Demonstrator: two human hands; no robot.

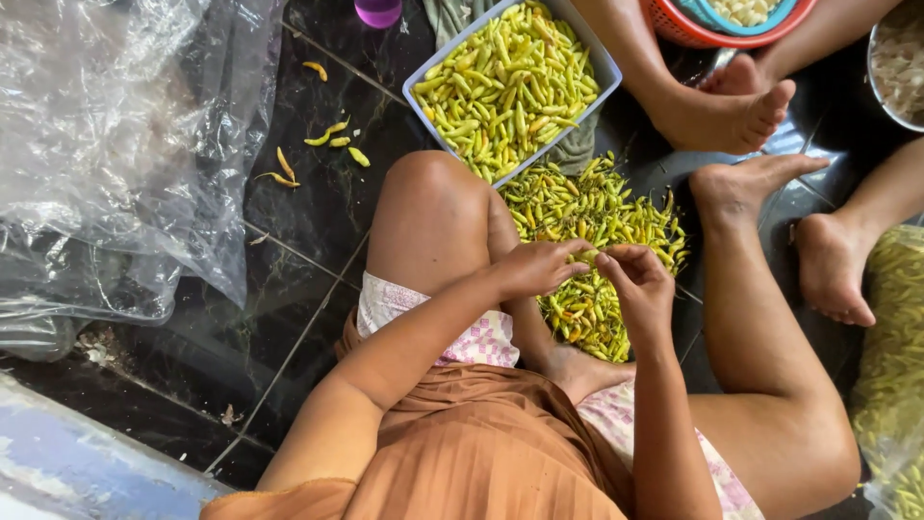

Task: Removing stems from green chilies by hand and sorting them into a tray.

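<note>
Left hand (537,268): fingers pinched together, tips meeting the right hand; held item too small to tell.
Right hand (635,281): curled, fingertips pinched likewise.
Loose heap of small yellow-green chillies (597,217): floor, directly beneath both hands.
Rectangular pale plastic tray of chillies (604,65): 12 o'clock of hands.
Crumpled clear plastic sheet (115,144): 9 o'clock.

Yellow-green chillies (587,217) heaped on a glossy black tiled floor (318,221); pale grey-lilac tray (602,60); rust-orange top (481,443); white shorts (481,337) with pink checks; red-orange basket (688,29).
</note>
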